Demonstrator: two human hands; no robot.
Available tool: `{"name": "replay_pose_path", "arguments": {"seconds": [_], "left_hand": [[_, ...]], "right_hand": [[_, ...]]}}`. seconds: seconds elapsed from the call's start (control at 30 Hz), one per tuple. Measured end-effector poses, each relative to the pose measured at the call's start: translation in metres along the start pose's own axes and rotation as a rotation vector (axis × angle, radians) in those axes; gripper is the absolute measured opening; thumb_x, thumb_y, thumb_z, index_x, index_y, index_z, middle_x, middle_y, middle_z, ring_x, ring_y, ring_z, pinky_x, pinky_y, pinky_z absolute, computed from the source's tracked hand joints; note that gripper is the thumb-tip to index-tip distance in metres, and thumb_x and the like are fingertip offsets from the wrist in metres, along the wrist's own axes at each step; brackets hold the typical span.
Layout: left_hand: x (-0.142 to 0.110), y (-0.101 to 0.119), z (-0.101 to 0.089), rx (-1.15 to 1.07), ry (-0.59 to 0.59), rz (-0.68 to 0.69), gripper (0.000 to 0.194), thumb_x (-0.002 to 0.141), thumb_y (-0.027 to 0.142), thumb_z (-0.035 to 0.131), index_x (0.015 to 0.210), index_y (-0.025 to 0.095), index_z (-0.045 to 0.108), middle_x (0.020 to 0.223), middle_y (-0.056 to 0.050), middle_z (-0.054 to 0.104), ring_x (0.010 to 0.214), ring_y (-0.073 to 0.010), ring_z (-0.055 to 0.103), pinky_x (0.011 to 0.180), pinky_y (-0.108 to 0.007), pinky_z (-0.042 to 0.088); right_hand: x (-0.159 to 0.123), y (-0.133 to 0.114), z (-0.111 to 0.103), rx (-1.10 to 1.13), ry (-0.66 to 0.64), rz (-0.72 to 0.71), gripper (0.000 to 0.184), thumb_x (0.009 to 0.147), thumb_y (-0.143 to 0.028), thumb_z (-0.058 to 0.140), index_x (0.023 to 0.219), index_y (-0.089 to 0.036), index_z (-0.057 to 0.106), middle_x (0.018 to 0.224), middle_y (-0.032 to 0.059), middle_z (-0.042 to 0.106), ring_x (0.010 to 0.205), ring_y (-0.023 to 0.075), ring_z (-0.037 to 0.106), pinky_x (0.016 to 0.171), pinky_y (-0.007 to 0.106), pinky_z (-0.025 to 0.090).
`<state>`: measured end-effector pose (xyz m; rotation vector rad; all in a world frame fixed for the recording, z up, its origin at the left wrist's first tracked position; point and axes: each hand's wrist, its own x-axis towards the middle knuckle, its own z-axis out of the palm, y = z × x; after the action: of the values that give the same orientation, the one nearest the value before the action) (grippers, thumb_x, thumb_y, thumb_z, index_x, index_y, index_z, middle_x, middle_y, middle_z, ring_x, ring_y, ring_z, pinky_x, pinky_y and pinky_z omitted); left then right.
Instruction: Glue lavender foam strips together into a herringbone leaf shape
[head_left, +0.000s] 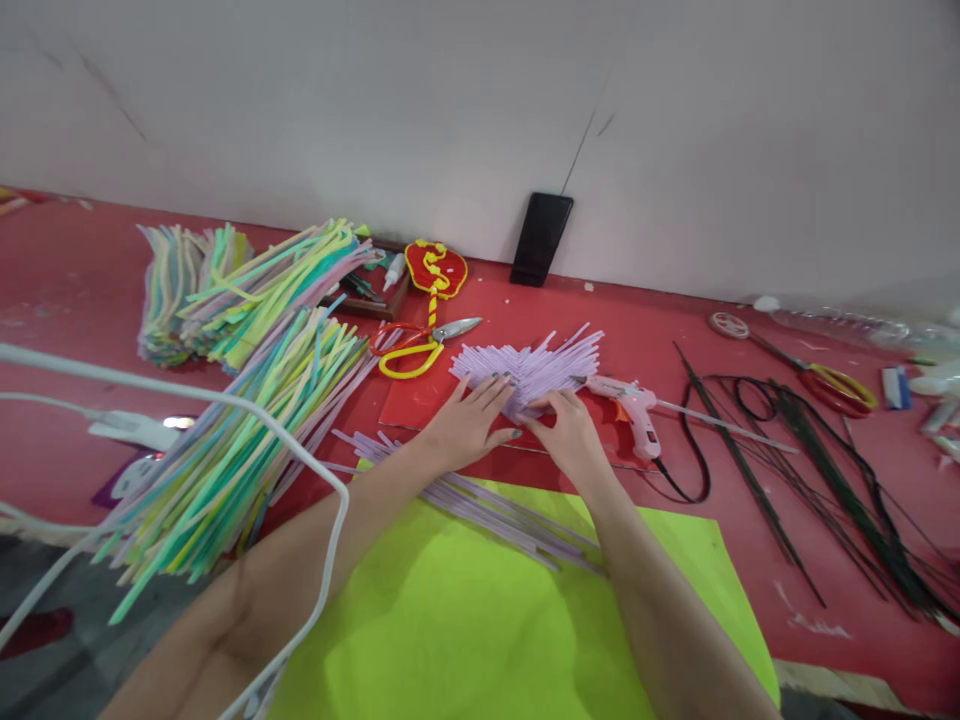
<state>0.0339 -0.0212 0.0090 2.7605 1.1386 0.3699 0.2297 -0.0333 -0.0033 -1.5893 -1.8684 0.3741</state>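
A lilac piece made of pipe cleaners (532, 362), laid side by side in a slanting V pattern, lies on a red board (405, 405). My left hand (474, 418) rests flat on its left part, fingers stretched and thumb apart. At its lower edge, my right hand (564, 425) pinches the piece between thumb and fingers; the exact contact is partly hidden. Just right of that hand lies a pink hot glue gun (634, 405), its nozzle close to the piece and a glue stick in its back. Loose lilac pipe cleaners (510, 520) lie below my wrists on a yellow-green sheet (465, 610).
Colourful pipe-cleaner bundles (247, 440) cover the left side. Scissors (420, 350) lie behind my left hand; more scissors (832, 388) lie at right beside dark green stems (847, 490). A black phone (541, 240) leans on the wall. A white cable (341, 520) crosses the left foreground.
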Motion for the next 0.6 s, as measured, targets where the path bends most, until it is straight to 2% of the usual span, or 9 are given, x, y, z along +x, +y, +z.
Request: {"name": "replay_pose_path", "arguments": {"seconds": [0.2, 0.33, 0.47, 0.6], "left_hand": [[-0.002, -0.013, -0.004, 0.048, 0.023, -0.111, 0.058, 0.096, 0.048, 0.031, 0.142, 0.012, 0.034, 0.15, -0.016, 0.031, 0.139, -0.027, 0.029, 0.113, -0.058, 0.013], [-0.003, -0.026, -0.006, 0.089, 0.097, -0.19, 0.055, 0.096, 0.045, 0.034, 0.141, 0.014, 0.037, 0.147, -0.016, 0.036, 0.138, -0.0287, 0.031, 0.112, -0.061, 0.009], [-0.005, -0.039, -0.005, 0.134, 0.167, -0.336, 0.056, 0.096, 0.044, 0.033, 0.139, 0.009, 0.04, 0.145, -0.019, 0.038, 0.138, -0.0317, 0.031, 0.112, -0.063, 0.006], [-0.008, -0.033, -0.002, 0.17, 0.257, -0.45, 0.057, 0.095, 0.044, 0.034, 0.141, 0.011, 0.039, 0.145, -0.02, 0.038, 0.137, -0.0329, 0.032, 0.111, -0.064, 0.005]], "right_hand": [[0.0, -0.001, -0.001, 0.006, 0.0, 0.016, 0.013, 0.074, -0.031, 0.068, 0.076, -0.022, 0.059, 0.086, 0.0068, 0.061, 0.086, 0.0245, 0.057, 0.08, 0.042, 0.046], [0.0, -0.003, -0.002, 0.023, 0.005, 0.016, 0.013, 0.074, -0.032, 0.067, 0.075, -0.022, 0.058, 0.086, 0.0065, 0.061, 0.086, 0.0244, 0.057, 0.079, 0.041, 0.046], [-0.001, -0.004, -0.002, 0.027, 0.002, 0.021, 0.013, 0.074, -0.03, 0.067, 0.075, -0.022, 0.058, 0.086, 0.0062, 0.061, 0.087, 0.0243, 0.056, 0.08, 0.041, 0.045], [-0.001, -0.005, -0.003, 0.018, 0.004, 0.026, 0.013, 0.074, -0.031, 0.067, 0.075, -0.022, 0.058, 0.086, 0.0065, 0.061, 0.087, 0.0247, 0.056, 0.08, 0.041, 0.045]]}}
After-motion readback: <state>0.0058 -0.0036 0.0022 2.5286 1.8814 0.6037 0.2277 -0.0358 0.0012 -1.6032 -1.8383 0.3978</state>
